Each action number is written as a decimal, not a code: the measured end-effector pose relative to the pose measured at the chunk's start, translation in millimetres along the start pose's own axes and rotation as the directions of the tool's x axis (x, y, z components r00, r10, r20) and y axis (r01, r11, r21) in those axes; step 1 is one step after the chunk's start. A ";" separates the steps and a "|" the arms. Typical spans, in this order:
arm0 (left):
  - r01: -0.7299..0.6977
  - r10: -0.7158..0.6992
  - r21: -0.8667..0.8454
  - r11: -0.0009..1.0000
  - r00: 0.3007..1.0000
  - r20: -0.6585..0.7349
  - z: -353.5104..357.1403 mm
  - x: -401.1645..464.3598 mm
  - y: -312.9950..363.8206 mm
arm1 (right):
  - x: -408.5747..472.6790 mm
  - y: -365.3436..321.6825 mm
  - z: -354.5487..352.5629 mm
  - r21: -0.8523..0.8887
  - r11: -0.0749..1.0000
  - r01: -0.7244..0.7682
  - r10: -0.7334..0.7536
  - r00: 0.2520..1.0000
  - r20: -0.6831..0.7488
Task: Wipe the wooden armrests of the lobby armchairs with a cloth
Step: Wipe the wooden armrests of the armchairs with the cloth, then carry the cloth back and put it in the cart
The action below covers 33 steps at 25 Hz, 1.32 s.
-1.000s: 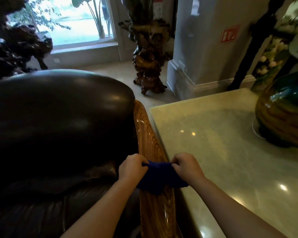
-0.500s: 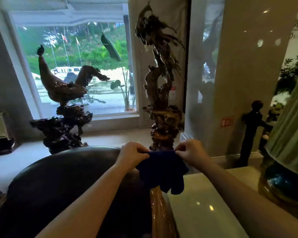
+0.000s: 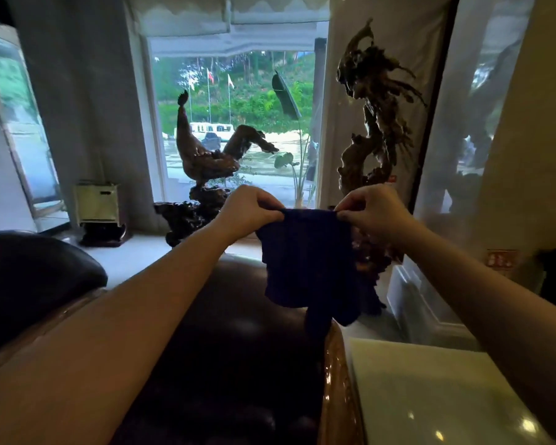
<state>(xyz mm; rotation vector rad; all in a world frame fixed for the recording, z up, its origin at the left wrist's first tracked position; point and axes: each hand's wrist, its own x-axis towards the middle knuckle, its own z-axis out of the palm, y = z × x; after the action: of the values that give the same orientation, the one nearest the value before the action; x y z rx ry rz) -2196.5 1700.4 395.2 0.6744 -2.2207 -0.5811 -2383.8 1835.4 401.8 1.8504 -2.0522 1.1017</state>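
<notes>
1. The left hand (image 3: 249, 208) is closed, pinching one upper corner of a dark blue cloth (image 3: 308, 258).
2. The right hand (image 3: 374, 208) is closed, pinching the other upper corner.
3. The cloth hangs limp between and below both hands, in the air.
4. Its lowest fold hangs just over the glossy brown wooden armrest (image 3: 336, 390) of a dark leather armchair (image 3: 231, 348), below the hands.

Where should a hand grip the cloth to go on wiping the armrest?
Judging by its pose, at the top edge. The cloth hangs limp from the left hand and right hand, which pinch its upper corners. Bunch that edge from above; the loose lower end drapes toward the armrest.
</notes>
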 end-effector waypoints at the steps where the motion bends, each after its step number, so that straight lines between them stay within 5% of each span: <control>1: 0.019 -0.019 0.027 0.999 1.000 -0.002 -11.2 -9.5 -8.5 | 2.5 -8.9 11.4 0.031 0.999 0.010 -0.010 1.000 0.017; 9: 0.245 -0.241 0.116 0.963 0.969 -0.051 -129.8 -119.5 -97.2 | 22.6 -125.5 136.0 0.183 0.977 0.111 -0.151 0.964 0.219; 18: 0.440 -0.425 0.202 0.875 0.898 -0.114 -326.5 -286.9 -206.5 | 25.3 -340.7 303.2 0.391 0.886 0.250 -0.401 0.836 0.374; 28: 0.686 -0.594 0.178 0.706 0.709 -0.380 -490.9 -445.9 -298.1 | 16.2 -563.8 466.2 0.594 0.741 0.313 -0.616 0.669 0.416; 33: 0.778 -0.658 0.145 0.611 0.601 -0.454 -550.3 -496.0 -362.7 | 28.8 -650.8 558.1 0.675 0.657 0.336 -0.726 0.525 0.445</control>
<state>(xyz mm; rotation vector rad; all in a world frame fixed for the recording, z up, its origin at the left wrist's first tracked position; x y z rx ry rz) -1384.1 1622.3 275.9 1.7818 -1.6227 -0.4079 -1603.9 1498.4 283.0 3.3094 -1.1400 0.8672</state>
